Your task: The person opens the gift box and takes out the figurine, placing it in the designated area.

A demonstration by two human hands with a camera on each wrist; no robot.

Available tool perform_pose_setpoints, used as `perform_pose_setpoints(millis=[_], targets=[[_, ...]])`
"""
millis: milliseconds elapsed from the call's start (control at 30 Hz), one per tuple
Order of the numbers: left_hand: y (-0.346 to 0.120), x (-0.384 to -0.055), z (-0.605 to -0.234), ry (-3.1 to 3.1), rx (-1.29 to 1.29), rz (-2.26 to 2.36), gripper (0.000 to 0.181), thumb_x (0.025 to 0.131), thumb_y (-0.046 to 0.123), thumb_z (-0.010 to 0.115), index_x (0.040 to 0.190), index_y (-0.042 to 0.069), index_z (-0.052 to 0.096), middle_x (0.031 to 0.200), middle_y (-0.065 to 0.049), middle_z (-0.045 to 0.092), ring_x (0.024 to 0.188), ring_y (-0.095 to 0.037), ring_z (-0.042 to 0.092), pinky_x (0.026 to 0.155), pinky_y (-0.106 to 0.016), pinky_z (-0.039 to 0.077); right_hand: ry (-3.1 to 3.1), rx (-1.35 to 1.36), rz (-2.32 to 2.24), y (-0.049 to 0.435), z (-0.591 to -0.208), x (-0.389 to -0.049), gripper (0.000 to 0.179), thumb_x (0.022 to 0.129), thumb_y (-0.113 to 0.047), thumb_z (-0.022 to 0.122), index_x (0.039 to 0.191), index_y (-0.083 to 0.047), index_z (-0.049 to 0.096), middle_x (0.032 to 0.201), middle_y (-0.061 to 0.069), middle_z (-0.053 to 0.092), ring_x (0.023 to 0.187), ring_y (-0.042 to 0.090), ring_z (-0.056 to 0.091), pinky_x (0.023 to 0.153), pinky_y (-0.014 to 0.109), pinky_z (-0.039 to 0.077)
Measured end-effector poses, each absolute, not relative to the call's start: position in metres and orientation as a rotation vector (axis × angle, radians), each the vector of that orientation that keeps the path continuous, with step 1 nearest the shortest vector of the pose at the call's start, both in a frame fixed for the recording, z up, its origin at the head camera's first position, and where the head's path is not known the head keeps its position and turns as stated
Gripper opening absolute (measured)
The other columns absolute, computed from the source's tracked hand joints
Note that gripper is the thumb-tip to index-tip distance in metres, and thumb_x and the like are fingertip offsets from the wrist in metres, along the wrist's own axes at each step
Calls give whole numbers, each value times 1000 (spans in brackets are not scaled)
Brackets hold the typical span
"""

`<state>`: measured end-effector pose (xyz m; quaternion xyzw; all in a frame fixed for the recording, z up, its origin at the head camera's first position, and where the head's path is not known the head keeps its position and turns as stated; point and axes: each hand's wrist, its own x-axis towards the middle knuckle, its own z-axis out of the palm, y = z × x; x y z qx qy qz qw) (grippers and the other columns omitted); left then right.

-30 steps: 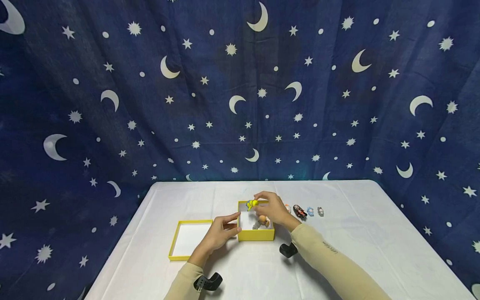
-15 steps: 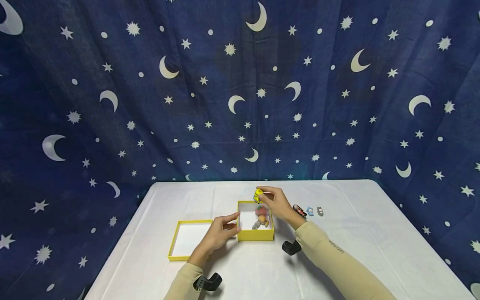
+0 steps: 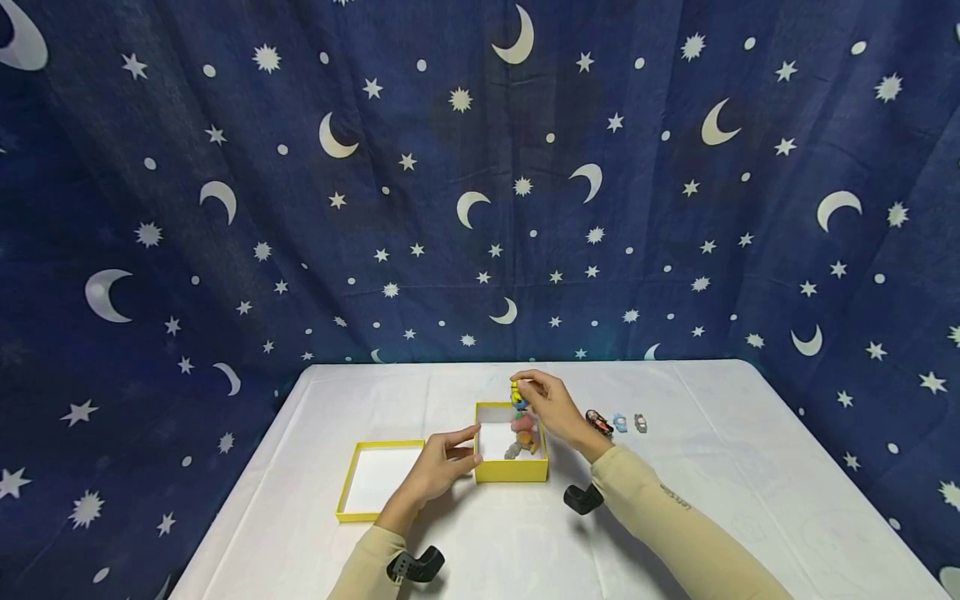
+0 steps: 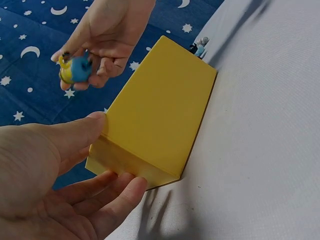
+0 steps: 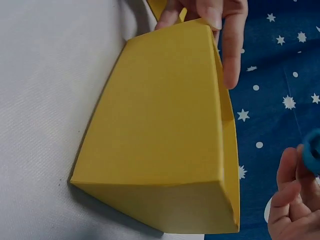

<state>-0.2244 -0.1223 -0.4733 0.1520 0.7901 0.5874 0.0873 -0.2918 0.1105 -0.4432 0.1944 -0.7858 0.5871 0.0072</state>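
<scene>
An uncovered yellow box (image 3: 512,472) with a white inside stands mid-table. My left hand (image 3: 438,467) holds it at the left wall, thumb (image 4: 95,129) at the near corner and the other fingers against the wall. Over the box's far edge, my right hand (image 3: 553,407) pinches a small yellow and blue Minion figurine (image 4: 75,70) between thumb and fingertips, yellow end up in the head view. Inside the box, along its right side, lie a pink-red toy (image 3: 523,423), an orange-brown one (image 3: 527,440) and a small grey one (image 3: 513,451).
The yellow-rimmed lid (image 3: 382,480) lies left of the box, white inside up. Right of the box, a dark-and-red figurine (image 3: 599,422), a light blue one (image 3: 620,422) and a grey one (image 3: 641,423) form a row. A starry blue curtain (image 3: 420,217) hangs behind the table.
My right hand has lifted the Minion figurine from within the box up and right, past the far rim, and turned it upright. The pink-red toy has come into sight. My left hand stays put.
</scene>
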Motion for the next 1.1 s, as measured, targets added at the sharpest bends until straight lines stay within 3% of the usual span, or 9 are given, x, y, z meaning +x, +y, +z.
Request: perform_pose_setpoints(millis=[133,333,433,567,667,800,933,1100], targets=[[-123,-224,-472,2365,454,1738,49,91,9,64,139,3,52,142,-26,50,120,-42,58,93,-38,55,-2470,588,1809,109,-431,-281,27,101,-14,50,118,2,62,104,23,62,75,11,52,61,23,49],[-123,-223,-472,2363,456,1738,50,91,9,64,139,3,52,142,-27,50,119,-42,59,92,-37,55,-2492,575,1783,111,-443,-286,29,98,-19,57,121,-2,64,121,21,62,99,9,56,74,20,53],[-122,-223,-470,2375,456,1728,49,91,9,64,139,3,52,142,-26,50,119,-42,59,94,-40,54,-2491,608,1801,114,-449,-291,36,97,-22,58,129,-5,60,126,21,59,96,11,61,80,22,55],[-122,-222,-469,2386,461,1717,49,91,9,64,139,3,52,142,-26,50,119,-41,59,96,-45,52,-2491,679,1792,119,-451,-292,42,98,-20,55,139,-11,53,140,21,52,81,12,65,75,23,54],[-122,-221,-468,2390,465,1717,49,92,9,64,139,3,52,142,-26,51,119,-41,59,97,-46,52,-2520,705,1764,122,-451,-292,43,100,-15,52,143,-16,49,150,17,44,85,17,66,69,24,50],[-122,-220,-468,2399,460,1719,49,91,9,64,138,3,52,141,-25,51,119,-40,60,99,-47,51,-2548,721,1794,127,-453,-292,52,99,-2,45,149,-20,40,155,15,36,91,30,67,72,31,49],[-122,-221,-469,2401,460,1720,49,91,8,64,138,3,52,141,-25,52,119,-40,60,98,-47,51,-2535,718,1819,130,-454,-294,58,98,2,43,151,-22,35,154,16,35,94,36,66,78,33,52],[-122,-221,-469,2397,470,1717,49,91,9,64,138,3,52,141,-26,51,119,-40,60,97,-46,52,-2478,672,1799,133,-454,-293,51,98,-8,53,147,-18,42,125,26,60,79,22,66,65,24,53]])
